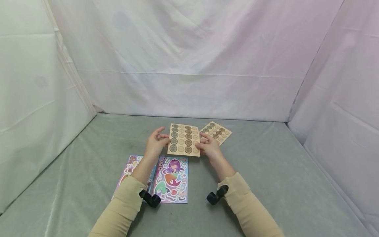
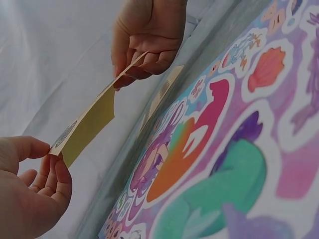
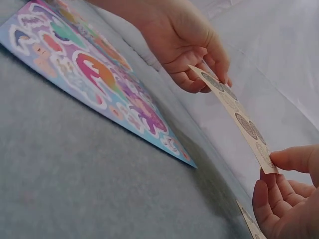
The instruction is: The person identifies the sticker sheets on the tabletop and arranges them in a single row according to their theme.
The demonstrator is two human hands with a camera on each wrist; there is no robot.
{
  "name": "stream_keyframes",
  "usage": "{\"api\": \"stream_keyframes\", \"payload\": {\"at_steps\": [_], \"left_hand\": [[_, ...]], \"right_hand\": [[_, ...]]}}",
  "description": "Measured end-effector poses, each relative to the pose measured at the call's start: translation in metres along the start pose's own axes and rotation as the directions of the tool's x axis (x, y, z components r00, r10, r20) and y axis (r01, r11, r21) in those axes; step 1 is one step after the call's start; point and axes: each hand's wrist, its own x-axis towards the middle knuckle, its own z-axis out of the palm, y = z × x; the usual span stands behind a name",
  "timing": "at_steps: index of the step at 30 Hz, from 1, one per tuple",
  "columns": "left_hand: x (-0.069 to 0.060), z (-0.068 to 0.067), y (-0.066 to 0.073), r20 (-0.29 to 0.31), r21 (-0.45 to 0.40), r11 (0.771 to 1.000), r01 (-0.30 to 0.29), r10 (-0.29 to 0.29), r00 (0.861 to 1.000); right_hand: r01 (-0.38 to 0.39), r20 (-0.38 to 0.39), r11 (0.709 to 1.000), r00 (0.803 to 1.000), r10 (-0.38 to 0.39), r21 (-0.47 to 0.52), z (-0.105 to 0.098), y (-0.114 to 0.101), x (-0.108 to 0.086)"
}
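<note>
The left hand and right hand pinch a card above a grey table, walled by white cloth. The left arm part-hides a sticker sheet; the card's print is unreadable.

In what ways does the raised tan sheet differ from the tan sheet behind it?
The held sheet is pinched by left hand and right hand; the rear sheet lies on the table. In the head view, the held sheet looks nearly straight, the rear sheet diagonal. Both are tan with dark and pale circles.
</note>
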Motion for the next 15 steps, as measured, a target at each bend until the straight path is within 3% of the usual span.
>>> {"api": "stream_keyframes", "payload": {"at_steps": [15], "left_hand": [[-0.007, 0.007, 0.005, 0.094, -0.020, 1.000, 0.020, -0.018, 0.995]], "right_hand": [[0.029, -0.006, 0.993, 1.000, -0.030, -0.116, -0.014, 0.002, -0.006]]}}
